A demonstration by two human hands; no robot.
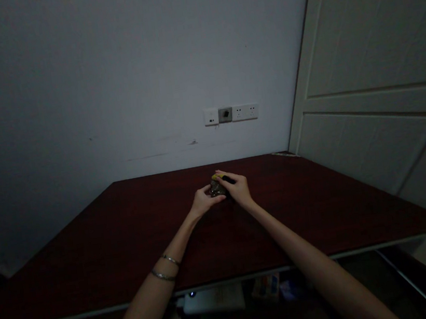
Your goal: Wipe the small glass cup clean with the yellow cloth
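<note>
Both hands meet near the middle of a dark red wooden table [102, 247]. Between them is a small dark mottled object [218, 188], partly hidden by the fingers. My left hand [204, 201] presses against its near left side. My right hand [237, 187] lies over its top right, with fingertips reaching a yellow piece [214, 177]. A black piece [228, 179] shows beside those fingers. I cannot tell whether these pieces belong to the dark object. Two thin metal bracelets [165, 267] circle my left forearm.
The table's far edge meets a pale wall [71, 94] carrying a row of white power sockets [231, 114]. A white panelled door [371, 107] stands at the right. Below the table's near edge, a lower shelf [216, 305] holds a white box and coloured items.
</note>
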